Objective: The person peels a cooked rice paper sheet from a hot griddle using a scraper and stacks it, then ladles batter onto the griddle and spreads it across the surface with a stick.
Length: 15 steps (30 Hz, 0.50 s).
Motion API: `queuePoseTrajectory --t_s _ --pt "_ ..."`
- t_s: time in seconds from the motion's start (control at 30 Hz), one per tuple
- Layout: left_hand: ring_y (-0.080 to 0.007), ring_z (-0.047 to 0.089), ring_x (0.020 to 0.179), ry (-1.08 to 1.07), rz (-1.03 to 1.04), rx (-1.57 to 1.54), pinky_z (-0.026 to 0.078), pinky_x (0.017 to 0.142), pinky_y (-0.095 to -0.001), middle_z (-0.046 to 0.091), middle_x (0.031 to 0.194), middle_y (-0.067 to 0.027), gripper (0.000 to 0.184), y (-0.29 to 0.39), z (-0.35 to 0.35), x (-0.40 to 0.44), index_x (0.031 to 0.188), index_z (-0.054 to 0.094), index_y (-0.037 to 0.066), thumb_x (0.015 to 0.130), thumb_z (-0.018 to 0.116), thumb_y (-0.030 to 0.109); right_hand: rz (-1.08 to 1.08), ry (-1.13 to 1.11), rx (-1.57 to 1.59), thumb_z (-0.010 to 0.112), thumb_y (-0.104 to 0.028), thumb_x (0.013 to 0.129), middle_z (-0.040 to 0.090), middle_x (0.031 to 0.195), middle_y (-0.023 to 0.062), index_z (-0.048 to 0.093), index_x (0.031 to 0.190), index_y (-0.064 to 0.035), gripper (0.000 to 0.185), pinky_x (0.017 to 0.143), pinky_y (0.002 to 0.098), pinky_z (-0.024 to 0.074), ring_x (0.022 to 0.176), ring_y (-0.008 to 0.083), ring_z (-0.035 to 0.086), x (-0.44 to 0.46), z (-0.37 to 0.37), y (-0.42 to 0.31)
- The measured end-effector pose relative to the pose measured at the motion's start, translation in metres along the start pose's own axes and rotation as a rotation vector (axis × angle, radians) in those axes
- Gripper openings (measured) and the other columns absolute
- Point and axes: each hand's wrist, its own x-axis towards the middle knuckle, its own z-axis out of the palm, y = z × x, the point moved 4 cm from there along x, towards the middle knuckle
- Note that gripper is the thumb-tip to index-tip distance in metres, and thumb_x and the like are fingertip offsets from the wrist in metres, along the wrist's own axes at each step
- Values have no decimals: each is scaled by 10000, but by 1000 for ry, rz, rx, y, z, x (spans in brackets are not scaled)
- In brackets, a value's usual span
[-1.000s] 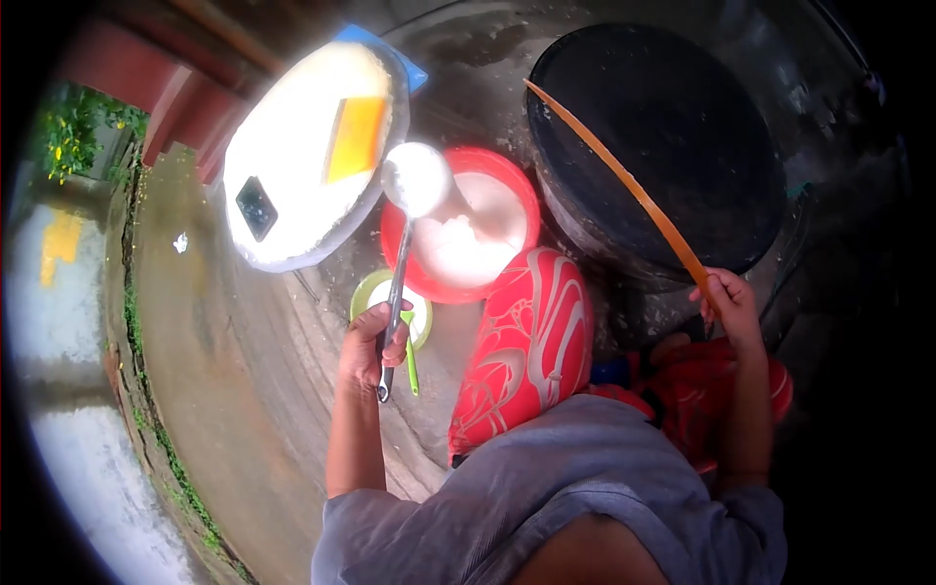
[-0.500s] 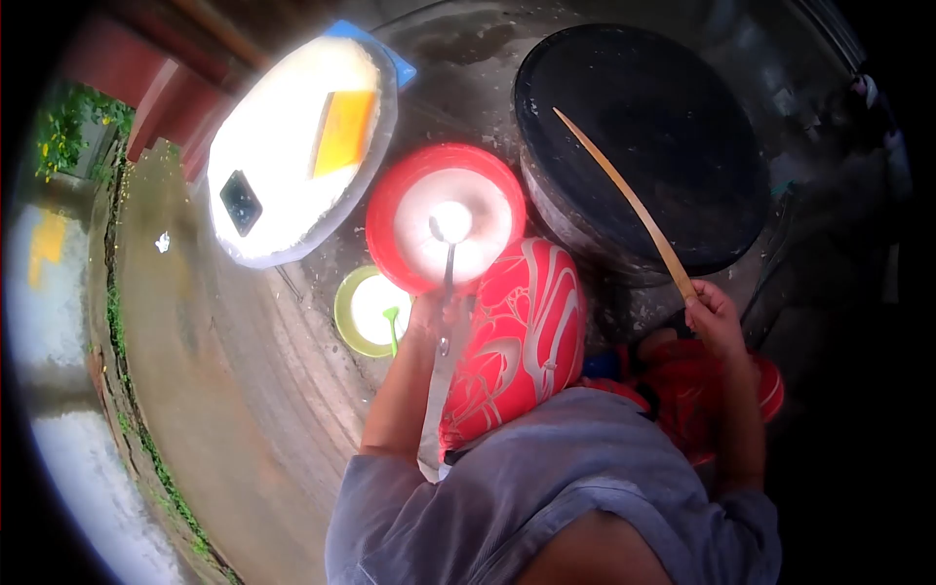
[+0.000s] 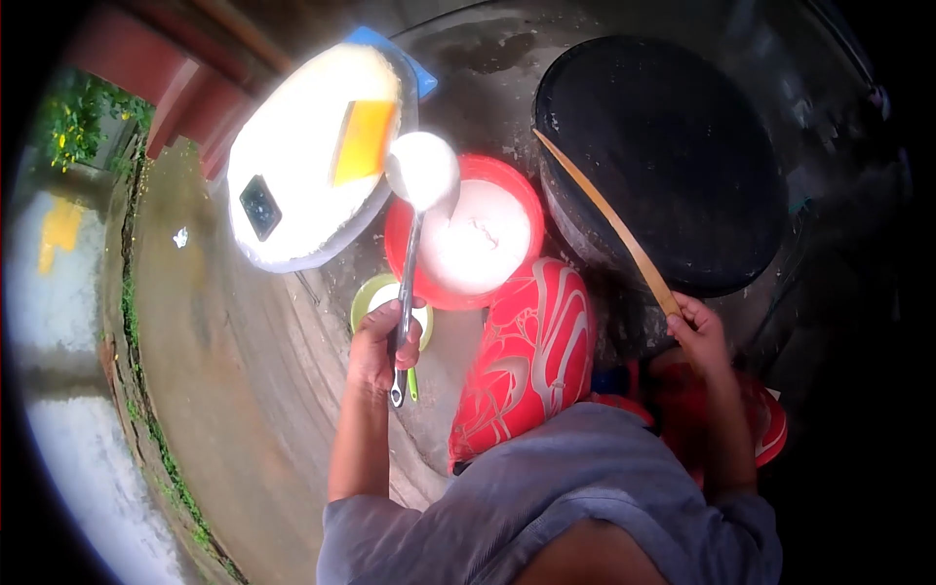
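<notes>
A metal ladle point(image 3: 410, 253) is gripped by its handle in my left hand point(image 3: 383, 343). Its bowl, holding white liquid, is raised at the upper left of a red basin point(image 3: 394, 241), which contains more of the same liquid. My right hand point(image 3: 701, 336) is closed on the lower end of a long, thin, curved wooden spatula point(image 3: 612, 216). The spatula's tip lies over the left edge of a round black griddle point(image 3: 673, 156); whether it touches is unclear. Behind my left hand stands a small green bowl point(image 3: 366, 299) with a green-handled utensil point(image 3: 412, 383).
At the upper left, a round white-topped surface point(image 3: 302, 127) bears a phone point(image 3: 260, 207) and a yellow-orange flat object point(image 3: 357, 142). Something blue and flat point(image 3: 421, 73) sticks out behind it. My knee in red patterned cloth point(image 3: 531, 351) is close to the basin.
My left hand has lifted the ladle out of the red basin and moved left, its bowl now full. The spatula's tip has shifted left to the griddle's edge.
</notes>
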Motion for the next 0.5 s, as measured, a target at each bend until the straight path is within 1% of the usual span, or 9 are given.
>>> queuePoseTrajectory --t_s 0.03,0.07,0.17,0.23,0.27,0.33,0.37,0.43,0.5 --pt "-85 339 363 -10 30 5 264 320 -208 500 592 -81 310 12 13 -1 1063 500 -48 930 409 217 -11 -21 -67 535 40 831 606 929 13 483 1254 -7 428 664 175 431 706 41 518 0 1 -7" --pt "-84 338 365 -34 69 -6 268 321 -209 497 594 -80 335 21 24 2 1092 492 -48 929 417 235 -23 3 -87 539 50 824 604 950 4 478 1265 -21 451 657 165 424 726 30 515 2 -3 -3" --pt "-87 349 381 -113 123 -4 278 331 -207 501 621 -79 378 50 69 13 1126 475 -45 929 409 270 -75 61 -136 546 54 818 596 978 -4 487 1258 -21 451 675 163 425 748 29 519 4 -4 -21" --pt "-89 366 409 -165 157 -58 289 348 -202 502 657 -81 410 62 98 26 1148 460 -44 931 387 296 -151 116 -171 554 51 813 598 1017 14 503 1245 -25 442 698 175 433 781 45 535 7 -9 -21" --pt "-99 388 446 -221 159 -38 309 376 -209 504 694 -85 406 65 109 36 1162 452 -34 932 363 288 -159 132 -168 554 51 813 598 1017 14 503 1245 -25 442 698 175 433 781 45 535 10 -11 -21" --pt "-109 399 467 -211 175 -11 320 394 -222 508 710 -89 389 65 130 63 1166 452 -26 931 353 267 -263 199 -222 555 51 808 604 1039 46 517 1233 -38 436 717 194 444 815 71 553 15 -16 -24" --pt "-120 406 479 -262 149 -45 327 405 -231 508 718 -90 381 63 141 78 1178 444 -14 929 347 256 -266 212 -220 555 51 808 604 1039 46 517 1233 -38 436 717 194 444 815 71 553 17 -18 -25" --pt "-122 407 486 -259 116 -59 325 408 -227 505 714 -85 329 54 165 105 1135 453 0 929 347 234 -285 263 -261 560 50 801 611 1033 80 528 1226 -53 439 722 208 452 830 96 567 22 -21 -27" --pt "-122 414 498 -271 116 -46 328 412 -227 505 708 -81 279 45 186 130 1091 459 10 925 344 203 -282 289 -292 562 51 799 612 1018 86 530 1225 -62 442 716 209 454 821 103 570 26 -22 -33"
